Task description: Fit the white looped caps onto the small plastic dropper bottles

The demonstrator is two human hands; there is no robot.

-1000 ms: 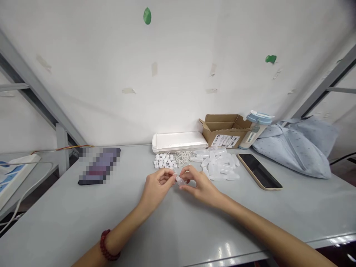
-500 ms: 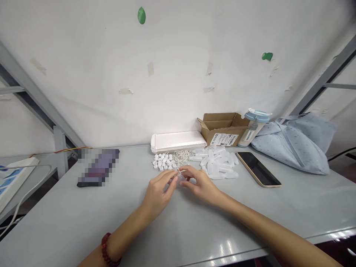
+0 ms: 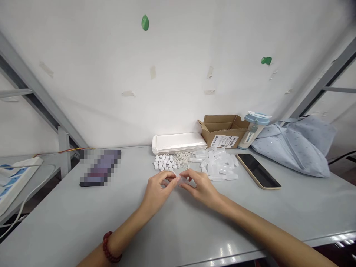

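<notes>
Pinched between left hand (image 3: 159, 187) and right hand (image 3: 203, 188), the translucent plastic tube (image 3: 183, 180) could slip — from uneven fingertip pressure.

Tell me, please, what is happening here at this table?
A person is working with bare hands over the table. The right hand holds a small clear plastic piece; the left hand meets it at the fingertips, though what it pinches is too small to tell. Just beyond lie loose piles: small white parts, white string and more clear pieces.
</notes>
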